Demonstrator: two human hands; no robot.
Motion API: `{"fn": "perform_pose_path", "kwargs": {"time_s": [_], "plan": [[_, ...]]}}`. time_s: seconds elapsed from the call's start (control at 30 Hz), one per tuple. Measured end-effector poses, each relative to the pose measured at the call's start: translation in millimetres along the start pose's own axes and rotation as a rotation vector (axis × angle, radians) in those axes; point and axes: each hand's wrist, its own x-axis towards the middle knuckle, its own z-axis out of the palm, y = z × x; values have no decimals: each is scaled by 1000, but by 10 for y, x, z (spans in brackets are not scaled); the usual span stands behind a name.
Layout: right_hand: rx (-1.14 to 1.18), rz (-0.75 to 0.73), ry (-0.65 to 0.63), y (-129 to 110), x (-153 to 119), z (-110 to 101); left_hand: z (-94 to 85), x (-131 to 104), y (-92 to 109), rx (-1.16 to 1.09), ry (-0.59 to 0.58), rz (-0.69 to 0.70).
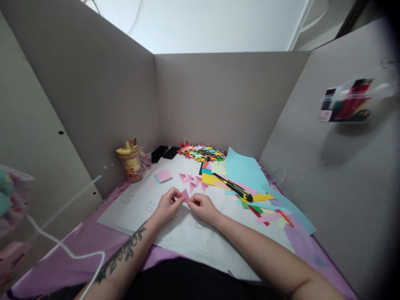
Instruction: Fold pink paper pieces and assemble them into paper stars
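A small piece of pink paper (185,196) is pinched between my two hands above the white sheet (175,241). My left hand (170,203) grips its left side with thumb and fingertips. On the other side, the fingers of my right hand (203,205) close on its lower right edge. The paper looks folded, though its exact folds are too small to make out. Just beyond my hands lie several folded pink paper pieces (191,180). A stack of square paper (163,176), pink on top with blue below, rests farther left.
Colourful paper stars (201,152) are heaped at the back. A yellow-black box cutter (234,187) lies on paper strips (265,212) at right, near a large light-blue sheet (245,168). A lidded cup (131,161) and dark phone-like objects (170,153) stand back left. Grey panels (231,96) enclose the table.
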Motion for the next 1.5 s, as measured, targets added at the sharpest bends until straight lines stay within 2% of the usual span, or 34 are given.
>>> {"fn": "perform_pose_path", "kwargs": {"time_s": [0.1,0.27,0.4,0.5,0.63,0.77,0.9,1.13,1.37,1.5], "plan": [[0,-6,28,-3,6,6,19,6,-31,-58,-5,8],[-31,-85,-14,-8,10,23,31,10,-69,-56,-16,-11],[3,-24,-18,-40,13,59,26,8,-89,-60,8,2],[14,10,20,-78,10,82,10,11,-68,-67,-8,7],[-43,-62,83,-119,-3,87,-26,8,-11,-10,-45,23],[-36,-133,113,-130,-17,59,-48,-11,-12,38,-31,106],[23,-213,83,-125,-35,14,-44,-27,-66,8,-16,227],[118,-195,38,-159,-42,-64,-39,-31,-79,-23,-16,320],[163,-206,85,-137,-39,-93,-29,-17,-55,62,48,186],[163,-189,99,-108,-32,-80,-21,-11,-79,92,36,143]]}}
